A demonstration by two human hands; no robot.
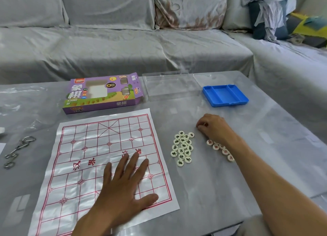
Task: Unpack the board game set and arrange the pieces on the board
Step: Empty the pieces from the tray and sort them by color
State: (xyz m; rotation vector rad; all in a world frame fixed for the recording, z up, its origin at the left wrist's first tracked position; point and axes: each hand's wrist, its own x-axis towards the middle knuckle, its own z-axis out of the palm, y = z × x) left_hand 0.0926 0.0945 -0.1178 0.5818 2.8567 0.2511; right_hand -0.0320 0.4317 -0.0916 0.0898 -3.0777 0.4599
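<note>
Your hands are on the board and near the pieces.
Your left hand lies flat, fingers spread, on the board; your right hand, fingers curled, pinches a piece beside the red pieces.

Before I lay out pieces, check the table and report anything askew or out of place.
The white plastic board sheet with red grid lies skewed to the table edge, creased and shiny, with the left hand pressing it flat. A set of metal ring puzzles at the left does not belong to the game.
</note>
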